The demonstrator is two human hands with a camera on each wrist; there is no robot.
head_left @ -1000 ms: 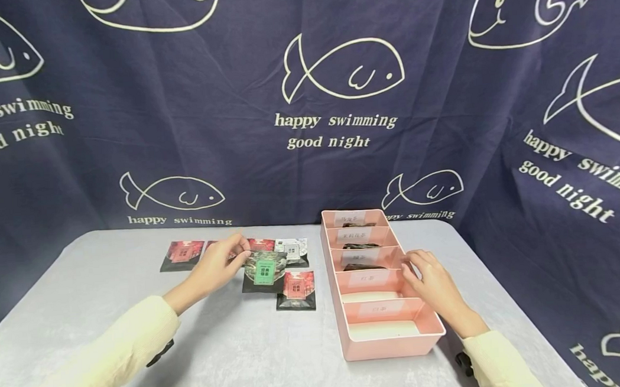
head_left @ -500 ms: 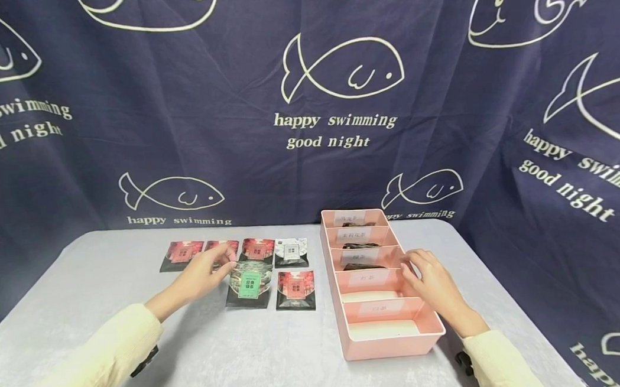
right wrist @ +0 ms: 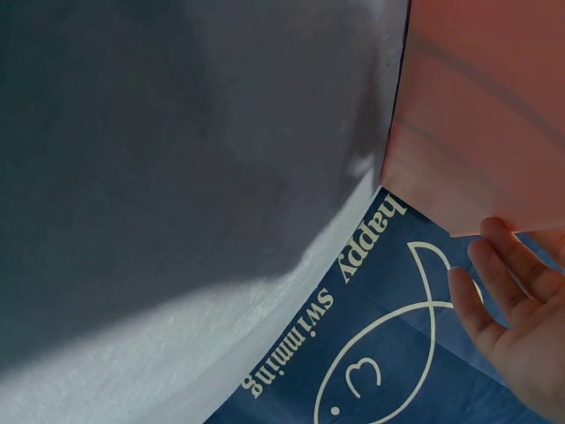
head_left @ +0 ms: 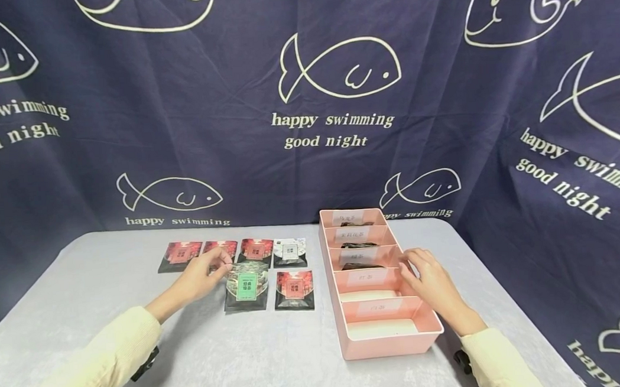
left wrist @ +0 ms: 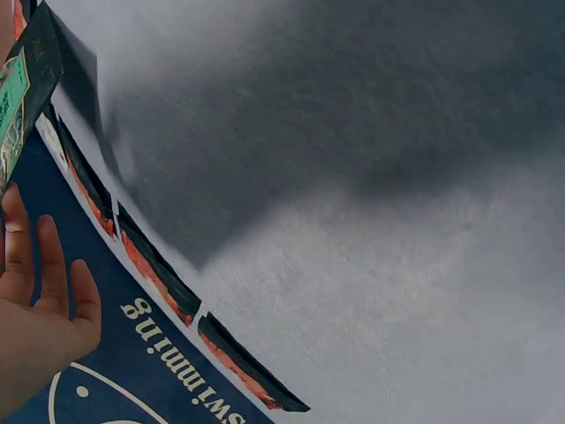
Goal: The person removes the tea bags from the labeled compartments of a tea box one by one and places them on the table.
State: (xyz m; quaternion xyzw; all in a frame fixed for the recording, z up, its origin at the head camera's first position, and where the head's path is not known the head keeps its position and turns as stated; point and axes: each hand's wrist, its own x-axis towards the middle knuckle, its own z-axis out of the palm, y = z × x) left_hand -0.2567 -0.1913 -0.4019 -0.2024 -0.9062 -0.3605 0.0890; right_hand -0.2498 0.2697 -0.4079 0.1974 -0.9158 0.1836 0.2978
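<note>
My left hand [head_left: 203,275] pinches the top edge of a tea packet with a green label [head_left: 247,289]. In the left wrist view this green tea packet [left wrist: 31,88] tilts up at the left edge. Beside it lies a red tea packet [head_left: 294,289]; behind are a white tea packet [head_left: 290,252] and several red ones, one partly covered by my fingers. My right hand [head_left: 433,286] holds the right rim of a pink divided box [head_left: 386,347], thumb over the edge. In the right wrist view, fingers [right wrist: 499,274] lie along the box's outer wall [right wrist: 494,115].
The box has several labelled compartments in a row. Dark packets [head_left: 361,266] stand in the three far ones; the two near ones show a bare white floor. A navy cloth [head_left: 256,179] printed with fish hangs behind the grey table [head_left: 235,364].
My left hand has drawn the green tea packet left and toward me, away from the white and front red packets, then slowed almost to a stop. The right hand stays on the box.
</note>
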